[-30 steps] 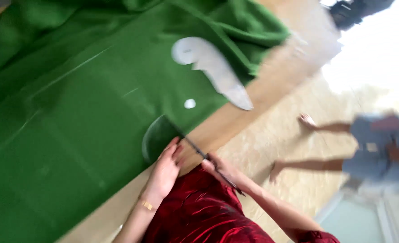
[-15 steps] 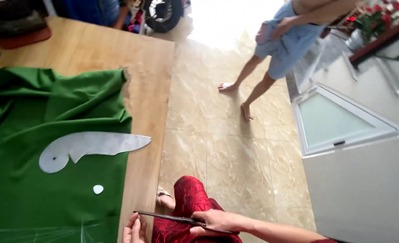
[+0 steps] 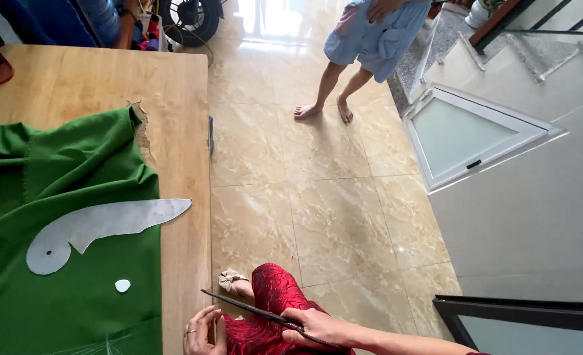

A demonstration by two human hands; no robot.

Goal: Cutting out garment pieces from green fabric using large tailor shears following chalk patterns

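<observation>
Head camera view, looking down past a table edge to a tiled floor. Nearest, the person's right hand (image 3: 318, 327) is closed around the handle end of a pair of long dark scissors (image 3: 252, 311). The scissors are thin, dark and narrow, with blades that appear closed. Their long axis runs diagonally, with the tip pointing up and to the left toward the wooden table (image 3: 180, 118). The blades extend well beyond the fist, above a red patterned skirt (image 3: 278, 296). The left hand (image 3: 203, 332) rests open at the table edge, holding nothing, just below the scissor tip. Farther left, green fabric (image 3: 61, 177) covers the table, with a grey curved ruler (image 3: 101, 227) and a small white chalk piece (image 3: 122, 285) lying on it. Farthest away, another person's bare feet (image 3: 321, 110) stand on the marble floor (image 3: 318, 197).
</observation>
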